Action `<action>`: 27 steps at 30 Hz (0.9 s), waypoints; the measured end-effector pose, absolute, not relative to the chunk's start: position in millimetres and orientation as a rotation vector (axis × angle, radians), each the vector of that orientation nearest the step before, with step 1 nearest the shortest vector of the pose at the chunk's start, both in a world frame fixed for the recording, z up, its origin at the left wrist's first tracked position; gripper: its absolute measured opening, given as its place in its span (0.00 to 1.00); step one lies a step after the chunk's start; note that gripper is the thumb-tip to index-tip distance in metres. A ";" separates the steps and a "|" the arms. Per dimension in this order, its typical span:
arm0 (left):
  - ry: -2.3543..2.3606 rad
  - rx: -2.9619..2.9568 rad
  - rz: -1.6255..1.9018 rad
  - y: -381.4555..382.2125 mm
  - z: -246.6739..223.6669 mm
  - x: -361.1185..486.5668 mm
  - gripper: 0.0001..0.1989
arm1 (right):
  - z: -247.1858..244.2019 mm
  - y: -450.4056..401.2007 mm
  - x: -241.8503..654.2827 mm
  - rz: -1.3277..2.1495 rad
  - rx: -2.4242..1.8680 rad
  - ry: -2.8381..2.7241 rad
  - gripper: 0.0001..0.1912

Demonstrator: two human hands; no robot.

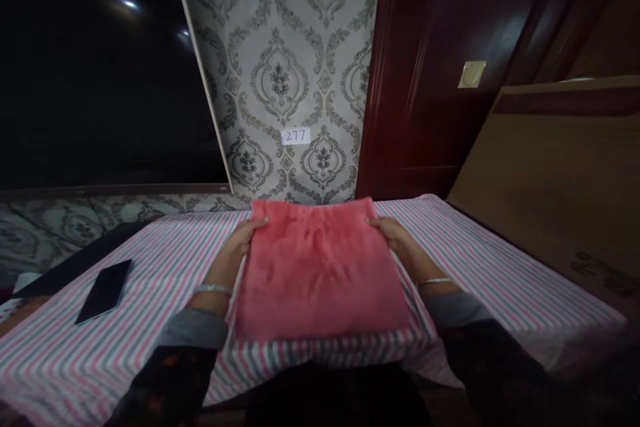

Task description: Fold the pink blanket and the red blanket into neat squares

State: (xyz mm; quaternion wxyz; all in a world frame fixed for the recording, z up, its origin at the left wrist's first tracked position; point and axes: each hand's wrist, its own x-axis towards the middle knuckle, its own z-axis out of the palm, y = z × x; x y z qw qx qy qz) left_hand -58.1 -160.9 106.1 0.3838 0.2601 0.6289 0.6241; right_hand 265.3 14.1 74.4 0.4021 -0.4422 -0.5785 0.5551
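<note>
Damask-patterned wallpaper (280,80) fills the far wall, with a small white label reading 277 (295,136) stuck low on it. To its right stands a dark red wooden door (410,80) with a square brass plate (471,74), and a brown wooden board (550,180) leans in at the far right. A black glossy panel (100,80) takes up the far left.

Across the near foreground lies a pink, grey and white striped sheet (500,267), and a black smartphone (103,291) rests face up on it at the left, well apart from the hands. A folded pink towel (320,273) sits flat in the middle of the sheet. The left hand (239,240) and right hand (393,233) meet its far corners from either side, fingers together and stretched along the edges, touching the cloth. Whether the thumbs pinch underneath cannot be told. Each wrist wears a thin silver bangle (213,289).
</note>
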 end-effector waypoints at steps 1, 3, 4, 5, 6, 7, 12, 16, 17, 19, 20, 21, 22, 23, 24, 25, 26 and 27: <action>1.579 0.706 1.669 -159.1 123.2 -61.0 0.15 | 90.9 22.9 265.7 1.379 -1.066 -1.449 0.10; 1.500 0.921 1.926 -155.3 159.1 -66.3 0.19 | 124.2 40.5 267.0 1.273 -0.919 -1.437 0.17; 1.470 1.046 2.015 -154.3 175.6 -68.6 0.21 | 139.0 47.9 268.3 1.159 -0.794 -1.446 0.21; 1.457 1.167 2.085 -154.7 189.2 -70.5 0.23 | 150.8 53.1 270.5 1.047 -0.684 -1.458 0.24; 1.463 1.270 2.125 -156.8 198.7 -71.9 0.24 | 158.7 55.6 273.7 0.936 -0.588 -1.471 0.27; 1.495 1.346 2.141 -160.7 202.8 -72.8 0.24 | 161.5 55.0 277.8 0.839 -0.521 -1.488 0.30; 1.863 1.434 1.898 -204.2 134.8 -65.2 0.20 | 89.3 10.4 305.6 0.641 -0.674 -1.749 0.16; 2.025 1.449 1.396 -251.6 36.2 -54.0 0.08 | -11.0 -37.5 334.3 0.782 -0.846 -2.044 0.11; 2.020 1.457 1.311 -262.2 18.7 -55.3 0.06 | -28.6 -44.2 343.0 0.858 -0.862 -2.074 0.11; 2.065 1.452 1.226 -277.1 -1.2 -64.0 0.09 | -48.6 -47.6 359.3 1.000 -0.941 -2.061 0.13; 2.133 1.442 1.207 -280.1 -3.9 -69.9 0.12 | -51.0 -44.8 365.0 1.028 -1.000 -2.019 0.15; 2.221 1.438 1.185 -279.3 -2.7 -75.0 0.16 | -49.0 -40.0 367.3 1.015 -1.056 -1.974 0.17; 2.309 1.453 1.155 -274.5 1.5 -77.8 0.19 | -43.6 -34.4 365.5 0.969 -1.095 -1.940 0.19; 2.386 1.490 1.109 -266.0 7.7 -77.2 0.21 | -35.5 -28.9 358.9 0.899 -1.107 -1.919 0.22; 2.427 1.562 1.046 -253.9 14.9 -72.4 0.23 | -25.7 -24.4 347.4 0.824 -1.085 -1.925 0.25; 2.424 1.667 0.981 -239.0 22.6 -63.5 0.25 | -15.0 -21.3 331.5 0.765 -1.046 -1.965 0.28; 2.404 1.776 0.920 -222.1 30.1 -51.2 0.26 | -4.1 -19.8 312.3 0.711 -1.001 -2.026 0.30; 2.363 1.888 0.838 -204.1 37.2 -36.7 0.28 | 6.3 -19.5 291.0 0.664 -0.960 -2.136 0.32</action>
